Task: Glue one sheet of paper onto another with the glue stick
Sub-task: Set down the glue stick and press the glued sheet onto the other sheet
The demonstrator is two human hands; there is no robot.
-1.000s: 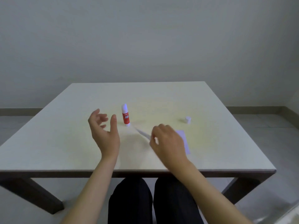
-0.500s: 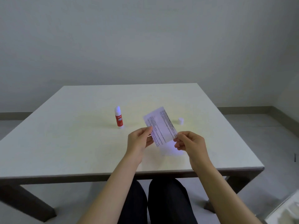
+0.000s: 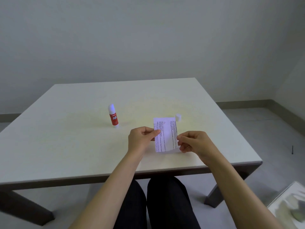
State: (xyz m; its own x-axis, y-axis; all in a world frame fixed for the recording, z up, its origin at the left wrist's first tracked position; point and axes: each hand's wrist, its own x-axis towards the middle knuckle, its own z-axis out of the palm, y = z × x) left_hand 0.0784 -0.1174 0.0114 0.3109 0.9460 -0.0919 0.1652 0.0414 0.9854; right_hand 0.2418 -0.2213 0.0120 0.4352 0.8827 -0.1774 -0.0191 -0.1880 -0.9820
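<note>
Printed sheet [image 3: 165, 134], upright, pinched at both side edges above the table. Red glue stick [image 3: 113, 116] standing uncapped to its left; white cap [image 3: 178, 117] behind the sheet.

From my seat the table [image 3: 66, 146] is mostly open: the whole left half and the far side are bare, so a hand could sweep there freely. The glue stick [image 3: 113, 116] stands upright left of centre, an obstacle for any low pass. Its small white cap [image 3: 178, 117] (just beyond the printed sheet [image 3: 165, 134]) sits on the right. Both hands and the sheet fill the near-centre; the near-left edge stays clear.
</note>
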